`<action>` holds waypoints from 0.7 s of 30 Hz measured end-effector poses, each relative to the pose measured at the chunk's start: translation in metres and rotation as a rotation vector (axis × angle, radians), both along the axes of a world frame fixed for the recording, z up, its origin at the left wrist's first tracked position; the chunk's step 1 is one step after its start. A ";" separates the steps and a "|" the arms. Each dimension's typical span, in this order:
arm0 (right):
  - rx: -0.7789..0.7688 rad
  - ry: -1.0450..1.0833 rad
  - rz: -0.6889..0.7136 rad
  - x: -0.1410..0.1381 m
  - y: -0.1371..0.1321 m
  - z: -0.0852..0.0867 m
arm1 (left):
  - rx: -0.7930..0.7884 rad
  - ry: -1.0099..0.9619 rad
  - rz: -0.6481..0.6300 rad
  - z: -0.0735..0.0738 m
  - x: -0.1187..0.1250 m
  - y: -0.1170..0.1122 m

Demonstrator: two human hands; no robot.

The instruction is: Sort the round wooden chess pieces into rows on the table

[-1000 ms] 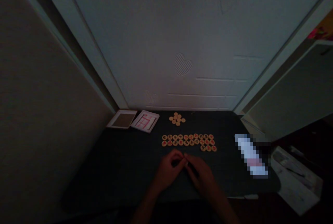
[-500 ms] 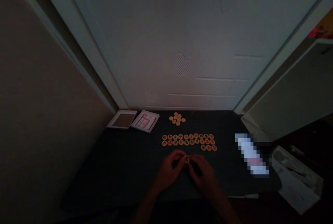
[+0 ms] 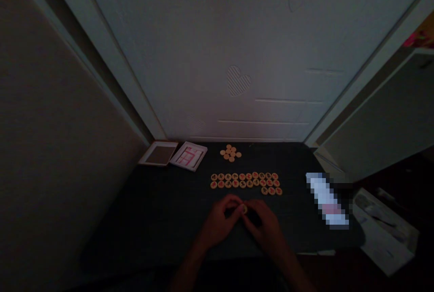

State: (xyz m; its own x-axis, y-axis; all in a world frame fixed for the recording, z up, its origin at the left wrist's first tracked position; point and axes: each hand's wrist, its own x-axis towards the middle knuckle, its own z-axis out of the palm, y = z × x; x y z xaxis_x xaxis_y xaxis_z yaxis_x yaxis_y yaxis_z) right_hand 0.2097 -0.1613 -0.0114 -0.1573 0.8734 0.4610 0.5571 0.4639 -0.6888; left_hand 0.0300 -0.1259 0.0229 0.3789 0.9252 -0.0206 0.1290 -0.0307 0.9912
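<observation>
Dark table [image 3: 159,215] beneath, left grip [image 3: 219,220] and right grip [image 3: 263,222] pinch one round piece [image 3: 244,209].

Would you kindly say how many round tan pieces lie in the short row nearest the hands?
3: one round tan piece with black marking at left, a red-marked piece in the middle, another red piece at right; none looks hidden.

Left hand [image 3: 219,222] and right hand [image 3: 264,224] meet — fingers [image 3: 233,198] curled, tips together — forearms [image 3: 190,262] slanting inward.
</observation>
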 end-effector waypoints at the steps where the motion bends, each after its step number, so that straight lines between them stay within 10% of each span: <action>1: -0.006 0.000 0.005 0.000 0.000 0.002 | 0.004 -0.001 0.006 0.000 0.000 0.000; 21: -0.020 0.054 -0.023 -0.001 0.000 0.009 | 0.015 -0.011 0.009 0.001 0.001 -0.002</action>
